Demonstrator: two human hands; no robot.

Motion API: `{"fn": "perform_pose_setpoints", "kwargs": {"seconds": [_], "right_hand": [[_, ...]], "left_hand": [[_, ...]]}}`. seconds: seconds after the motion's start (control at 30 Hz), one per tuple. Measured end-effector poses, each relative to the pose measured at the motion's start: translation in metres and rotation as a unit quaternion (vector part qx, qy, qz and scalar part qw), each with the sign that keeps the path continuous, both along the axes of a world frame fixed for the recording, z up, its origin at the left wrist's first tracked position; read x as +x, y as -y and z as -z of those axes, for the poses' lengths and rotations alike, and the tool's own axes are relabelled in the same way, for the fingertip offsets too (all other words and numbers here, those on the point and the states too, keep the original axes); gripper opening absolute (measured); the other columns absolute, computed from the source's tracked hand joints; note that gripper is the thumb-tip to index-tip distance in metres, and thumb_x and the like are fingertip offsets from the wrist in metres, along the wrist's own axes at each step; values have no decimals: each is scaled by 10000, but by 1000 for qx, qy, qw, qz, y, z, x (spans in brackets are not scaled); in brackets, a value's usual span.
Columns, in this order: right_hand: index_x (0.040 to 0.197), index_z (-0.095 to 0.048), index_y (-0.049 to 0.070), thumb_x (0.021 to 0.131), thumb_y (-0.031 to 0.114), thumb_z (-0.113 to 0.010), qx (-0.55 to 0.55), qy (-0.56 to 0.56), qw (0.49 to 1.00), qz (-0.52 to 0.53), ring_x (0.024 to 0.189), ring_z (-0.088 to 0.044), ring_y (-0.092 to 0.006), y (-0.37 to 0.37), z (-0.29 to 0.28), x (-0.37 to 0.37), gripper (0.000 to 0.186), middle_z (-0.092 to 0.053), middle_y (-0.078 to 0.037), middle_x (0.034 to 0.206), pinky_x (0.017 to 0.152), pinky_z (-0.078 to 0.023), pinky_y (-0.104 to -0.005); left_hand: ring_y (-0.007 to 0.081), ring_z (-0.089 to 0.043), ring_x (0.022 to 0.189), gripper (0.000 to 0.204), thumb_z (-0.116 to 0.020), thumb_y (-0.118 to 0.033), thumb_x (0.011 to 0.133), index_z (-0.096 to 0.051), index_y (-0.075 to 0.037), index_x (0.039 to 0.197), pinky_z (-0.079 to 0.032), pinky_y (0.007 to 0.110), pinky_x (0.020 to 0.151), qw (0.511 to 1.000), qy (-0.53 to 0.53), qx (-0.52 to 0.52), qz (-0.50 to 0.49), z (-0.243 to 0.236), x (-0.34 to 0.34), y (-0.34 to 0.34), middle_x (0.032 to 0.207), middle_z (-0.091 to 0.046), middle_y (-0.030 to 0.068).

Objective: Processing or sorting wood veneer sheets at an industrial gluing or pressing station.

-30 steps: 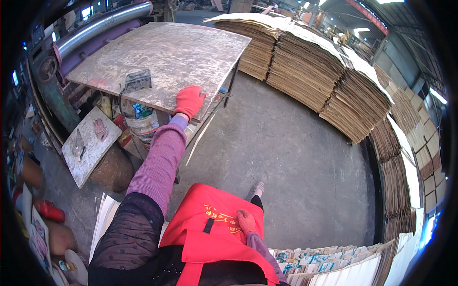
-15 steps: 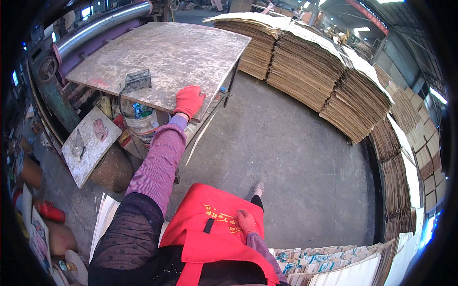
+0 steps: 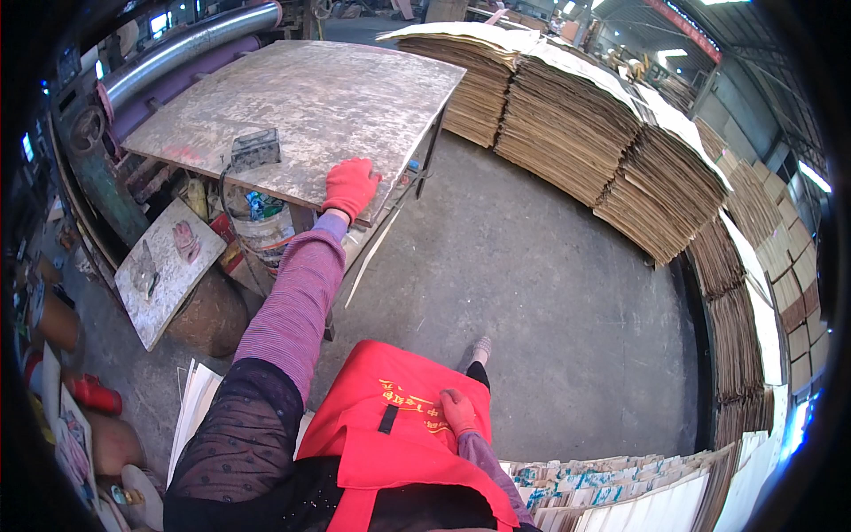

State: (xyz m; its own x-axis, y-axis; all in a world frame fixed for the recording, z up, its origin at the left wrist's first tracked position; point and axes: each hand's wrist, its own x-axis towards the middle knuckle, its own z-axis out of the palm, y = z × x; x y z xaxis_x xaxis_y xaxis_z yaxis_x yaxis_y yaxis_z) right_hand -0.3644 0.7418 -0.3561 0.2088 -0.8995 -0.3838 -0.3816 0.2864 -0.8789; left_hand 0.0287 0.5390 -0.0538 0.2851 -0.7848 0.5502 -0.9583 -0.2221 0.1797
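Note:
My left hand point(image 3: 352, 188), in a red knit glove, rests on the near right corner of a worn, stained tabletop point(image 3: 328, 97). Its fingers are curled together, and I see nothing in them. My left arm reaches out straight in a striped purple sleeve. Against the front of my red apron point(image 3: 381, 377) lies my right hand point(image 3: 458, 412), gloved in a similar red; its fingertips are too small and foreshortened to read. A dark rectangular block point(image 3: 255, 148) sits on the tabletop's near edge, left of my left hand.
Tall stacks of thin wood sheets point(image 3: 567, 120) curve along the far and right sides. Left stands a machine with a shiny roller point(image 3: 195, 53). Below the table are a bucket point(image 3: 263, 235) and a small board point(image 3: 168, 266) holding a glove. More sheets point(image 3: 612, 488) stand at lower right.

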Motion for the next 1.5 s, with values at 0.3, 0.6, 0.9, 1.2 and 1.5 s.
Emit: {"fn": "perform_pose_setpoints", "kwargs": {"seconds": [0.3, 0.6, 0.9, 1.2, 1.5], "right_hand": [[1040, -593, 6, 891, 229, -523, -23, -15, 1000, -14, 651, -628, -145, 3, 20, -4, 277, -672, -97, 783, 561, -493, -257], [1019, -598, 19, 887, 222, -519, 11, 0, 1000, 4, 624, -619, -136, -1, -4, 1, 256, -674, -88, 771, 544, -485, -254], [1032, -599, 16, 887, 215, -515, 15, 13, 1000, 5, 625, -622, -141, -2, -12, 3, 259, -676, -93, 778, 552, -491, -256], [1018, -604, 10, 884, 218, -531, 2, -1, 1000, 3, 668, -646, -153, 0, 2, 0, 258, -676, -95, 778, 587, -509, -262], [1035, -597, 11, 890, 215, -516, -11, -31, 999, -20, 682, -643, -149, 1, 2, -1, 263, -674, -95, 790, 581, -509, -262]], "left_hand": [[295, -590, 831, 288, -633, -378, 770, -616, -90, 786, -457, 415, 723, 1000, 3, -23, 4, 2, 0, 2, 841, -620, 106], [295, -591, 827, 289, -634, -373, 771, -610, -86, 790, -458, 412, 724, 1000, 7, -22, 3, 1, 0, 0, 840, -616, 104], [294, -591, 818, 279, -636, -365, 769, -608, -88, 782, -455, 411, 716, 1000, 4, -26, 4, 5, 2, 3, 829, -617, 102], [295, -592, 819, 278, -640, -366, 766, -614, -90, 779, -460, 414, 713, 1000, 8, -29, 4, 4, 1, 3, 831, -619, 106], [296, -593, 823, 281, -640, -366, 767, -611, -88, 793, -460, 415, 714, 1000, 8, -23, 2, 3, 1, 1, 839, -618, 107]]}}
